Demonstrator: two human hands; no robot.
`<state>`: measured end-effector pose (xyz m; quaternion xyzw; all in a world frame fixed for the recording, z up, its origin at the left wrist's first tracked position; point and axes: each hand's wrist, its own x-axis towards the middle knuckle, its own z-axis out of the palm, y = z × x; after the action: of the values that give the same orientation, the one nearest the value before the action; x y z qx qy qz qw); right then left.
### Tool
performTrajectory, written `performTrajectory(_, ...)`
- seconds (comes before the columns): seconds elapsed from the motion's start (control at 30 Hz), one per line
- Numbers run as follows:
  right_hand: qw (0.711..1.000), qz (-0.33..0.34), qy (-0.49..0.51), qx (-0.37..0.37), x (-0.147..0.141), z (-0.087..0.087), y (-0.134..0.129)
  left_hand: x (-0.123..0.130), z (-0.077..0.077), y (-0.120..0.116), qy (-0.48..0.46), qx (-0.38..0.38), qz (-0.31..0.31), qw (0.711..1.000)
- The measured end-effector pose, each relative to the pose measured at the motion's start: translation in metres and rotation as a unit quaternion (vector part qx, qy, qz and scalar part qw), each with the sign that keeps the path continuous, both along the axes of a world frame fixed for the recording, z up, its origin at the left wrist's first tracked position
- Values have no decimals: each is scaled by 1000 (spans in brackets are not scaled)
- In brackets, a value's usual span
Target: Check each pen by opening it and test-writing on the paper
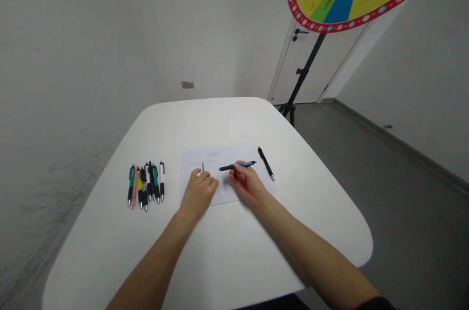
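My right hand [246,183] pinches a blue and black pen [238,166] just above the right half of a white sheet of paper [227,197]. The pen lies nearly level, its black end toward the left. Over the left part of the sheet rests my left hand [201,191], fingers curled inward. A short, thin dark stick or line [202,166] shows just beyond those fingers; whether they hold it is hidden. Small dark writing crosses the upper part of the sheet. To the right, a black pen [266,163] with a silver tip lies slanted, partly over the sheet's edge.
Several pens [146,185] in green, yellow, pink, white and black lie side by side left of the paper. The white table [205,119] has rounded corners. Beyond it, a colourful prize wheel [331,20] stands on a black tripod [305,73] before a door.
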<state>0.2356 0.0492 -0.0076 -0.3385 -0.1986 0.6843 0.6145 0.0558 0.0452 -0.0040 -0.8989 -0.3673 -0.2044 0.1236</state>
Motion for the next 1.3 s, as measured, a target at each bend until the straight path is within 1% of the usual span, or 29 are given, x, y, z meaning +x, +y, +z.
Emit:
performTrajectory(0.2, 1000, -3, 19, -17, 0, 0, 1, 4, 0, -1, 11, 13, 8, 1000)
performTrajectory(0.27, 999, -5, 24, -22, 0, 0, 1, 4, 0, -1, -4, 8, 4, 1000)
performTrajectory(0.3, 999, -5, 24, -22, 0, 0, 1, 4, 0, -1, -25, 1, 2, 1000)
performTrajectory(0.37, 999, -5, 24, -23, 0, 0, 1, 3, -1, -1, -98, -18, 6, 995)
performTrajectory(0.47, 999, -3, 28, -29, 0, 0, 0, 1, -2, -2, -212, -53, 22, 976)
performTrajectory(0.5, 999, -2, 29, -30, -1, 1, 0, 0, -2, -3, -232, -62, 27, 970)
performTrajectory(0.57, 999, -6, 26, -30, -4, 1, -1, 0, -2, -3, -238, -66, 48, 968)
performTrajectory(0.67, 999, -27, 23, -32, -8, 2, -3, 1, -1, -3, -203, -31, 102, 973)
performTrajectory(0.77, 999, -11, 29, -32, -8, 2, -3, 0, 0, -3, -203, -4, 137, 970)
performTrajectory(0.9, 999, 21, 29, -13, -6, 0, -4, -4, 0, -4, -214, 11, 116, 970)
performTrajectory(1.03, 999, 26, 25, 2, -5, -1, -3, -7, -2, -1, -221, 26, 97, 970)
performTrajectory(1.13, 999, 29, 21, 4, -5, -2, -3, -9, 0, 1, -225, 30, 85, 970)
performTrajectory(1.3, 999, 29, 13, 6, -5, -3, -3, -19, 7, -1, -289, 76, 98, 949)
